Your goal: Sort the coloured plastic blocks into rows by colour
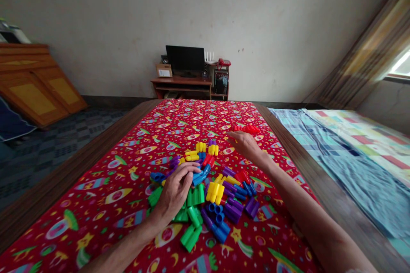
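A heap of plastic building pieces (211, 192) in green, blue, yellow, purple and red lies on a red patterned cloth (121, 179). My left hand (174, 190) rests on the heap's left side, fingers curled around a blue piece (200, 178). My right hand (245, 144) reaches farther out, palm down with fingers extended, just short of a small group of red pieces (246, 129) set apart at the far right. Nothing shows in that hand.
The cloth covers a long wooden table (57, 179). A bed with a striped and patterned sheet (352, 153) stands close on the right. A desk with a monitor (185, 60) is against the far wall, a wooden cabinet (35, 85) at the left.
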Demonstrator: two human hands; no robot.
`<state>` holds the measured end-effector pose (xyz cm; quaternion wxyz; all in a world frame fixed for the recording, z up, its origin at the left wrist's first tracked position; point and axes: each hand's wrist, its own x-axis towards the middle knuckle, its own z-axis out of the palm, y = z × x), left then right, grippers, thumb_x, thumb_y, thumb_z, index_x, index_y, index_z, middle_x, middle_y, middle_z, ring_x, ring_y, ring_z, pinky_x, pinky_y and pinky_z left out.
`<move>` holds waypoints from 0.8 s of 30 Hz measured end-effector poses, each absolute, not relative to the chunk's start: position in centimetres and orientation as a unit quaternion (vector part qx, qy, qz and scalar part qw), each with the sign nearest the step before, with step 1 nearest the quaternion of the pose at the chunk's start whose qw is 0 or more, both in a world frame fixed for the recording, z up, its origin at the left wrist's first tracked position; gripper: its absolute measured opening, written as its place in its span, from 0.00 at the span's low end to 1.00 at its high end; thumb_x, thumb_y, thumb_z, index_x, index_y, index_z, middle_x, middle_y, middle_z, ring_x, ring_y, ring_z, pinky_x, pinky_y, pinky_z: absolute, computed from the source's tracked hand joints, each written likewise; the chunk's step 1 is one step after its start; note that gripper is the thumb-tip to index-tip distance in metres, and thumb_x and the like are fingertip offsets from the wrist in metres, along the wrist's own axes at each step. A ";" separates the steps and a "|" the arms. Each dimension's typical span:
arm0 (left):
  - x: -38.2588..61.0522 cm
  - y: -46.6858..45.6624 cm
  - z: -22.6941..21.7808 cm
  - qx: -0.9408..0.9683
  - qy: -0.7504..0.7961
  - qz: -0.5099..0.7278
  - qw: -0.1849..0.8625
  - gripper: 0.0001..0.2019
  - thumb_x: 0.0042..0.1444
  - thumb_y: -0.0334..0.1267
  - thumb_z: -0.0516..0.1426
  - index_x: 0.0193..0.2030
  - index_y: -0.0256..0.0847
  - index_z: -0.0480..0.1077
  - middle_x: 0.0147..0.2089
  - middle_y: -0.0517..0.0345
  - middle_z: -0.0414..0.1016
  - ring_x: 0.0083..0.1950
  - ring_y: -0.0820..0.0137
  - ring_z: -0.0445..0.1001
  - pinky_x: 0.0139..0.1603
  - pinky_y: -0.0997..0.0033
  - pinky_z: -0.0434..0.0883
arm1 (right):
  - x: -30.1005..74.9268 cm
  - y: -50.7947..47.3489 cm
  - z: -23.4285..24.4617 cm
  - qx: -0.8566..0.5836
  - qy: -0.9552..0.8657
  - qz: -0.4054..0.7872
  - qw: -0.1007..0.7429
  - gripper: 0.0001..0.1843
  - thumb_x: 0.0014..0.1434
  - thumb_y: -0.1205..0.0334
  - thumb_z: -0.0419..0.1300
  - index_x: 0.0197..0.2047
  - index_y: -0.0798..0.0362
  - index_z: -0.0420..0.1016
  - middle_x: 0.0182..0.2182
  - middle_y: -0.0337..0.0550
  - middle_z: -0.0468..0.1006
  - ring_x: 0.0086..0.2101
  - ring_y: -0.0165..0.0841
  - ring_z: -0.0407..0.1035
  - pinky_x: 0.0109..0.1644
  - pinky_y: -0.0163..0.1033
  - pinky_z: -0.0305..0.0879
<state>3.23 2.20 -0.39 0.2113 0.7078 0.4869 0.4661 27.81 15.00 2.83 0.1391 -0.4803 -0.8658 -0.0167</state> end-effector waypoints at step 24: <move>3.2 1.9 -0.6 0.673 0.500 0.472 0.273 0.14 0.63 0.43 0.49 0.43 0.40 0.73 0.49 0.47 0.77 0.47 0.61 0.76 0.47 0.63 0.74 | 25.0 13.2 1.8 -0.397 -0.894 0.047 0.201 0.19 0.63 0.55 0.59 0.53 0.56 0.74 0.35 0.48 0.79 0.37 0.36 0.72 0.41 0.38 0.63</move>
